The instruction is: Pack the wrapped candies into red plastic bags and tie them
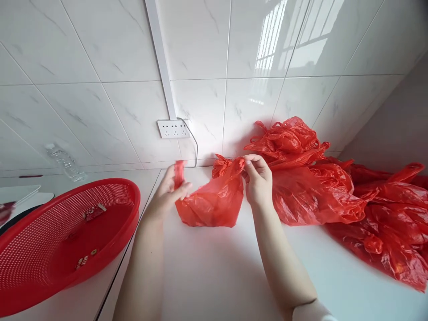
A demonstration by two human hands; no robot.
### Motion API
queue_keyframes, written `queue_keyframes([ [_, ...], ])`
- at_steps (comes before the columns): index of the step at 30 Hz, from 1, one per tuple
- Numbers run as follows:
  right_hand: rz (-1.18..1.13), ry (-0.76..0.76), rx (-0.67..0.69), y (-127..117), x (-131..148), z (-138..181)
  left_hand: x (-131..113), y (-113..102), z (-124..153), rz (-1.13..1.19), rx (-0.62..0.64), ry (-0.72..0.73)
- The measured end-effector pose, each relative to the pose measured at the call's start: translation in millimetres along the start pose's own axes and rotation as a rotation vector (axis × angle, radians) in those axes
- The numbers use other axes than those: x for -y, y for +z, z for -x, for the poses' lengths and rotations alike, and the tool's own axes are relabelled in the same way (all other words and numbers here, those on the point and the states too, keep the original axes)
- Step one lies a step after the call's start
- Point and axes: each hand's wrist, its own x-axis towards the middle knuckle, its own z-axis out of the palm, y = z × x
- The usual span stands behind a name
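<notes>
One red plastic bag (210, 205) sits near the white table's (207, 272) back edge. I see the right hand (259, 183) pinching its bunched top corner, thumb to fingers. Left hand (170, 189) half-curled, blurred, red strip across fingers; grip I can't tell. More red bags (310, 191) toward right edge; beyond left edge, red basket (103, 191).

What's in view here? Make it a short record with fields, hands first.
Left hand: red plastic strip at its fingers, blurred
Right hand: pinching the gathered top of a red bag between the hands
Right side: heap of red bags
Left side: red basket, small pieces inside
Wall: white socket panel, grey cable
</notes>
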Motion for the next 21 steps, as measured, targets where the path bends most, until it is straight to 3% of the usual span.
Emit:
queue_keyframes([
  [4,0.137,-0.193,0.492,30.0,22.7,28.4,1.7,32.4,3.8,-0.085,0.294,-0.041],
  [6,0.228,-0.261,0.669,39.0,29.0,35.2,4.1,44.9,4.7,-0.022,0.306,-0.034],
  [10,0.320,-0.161,0.640,33.4,21.3,29.0,7.0,47.6,4.0,0.144,0.171,-0.210],
  [14,0.239,0.046,0.711,18.5,2.3,17.6,2.5,39.7,4.1,0.253,0.193,-0.333],
  [19,0.195,0.099,0.498,20.0,-11.1,17.6,4.6,43.9,4.6,0.314,0.216,-0.343],
  [21,0.242,0.104,0.504,24.2,-12.0,19.9,7.4,47.0,4.3,0.283,0.234,-0.353],
])
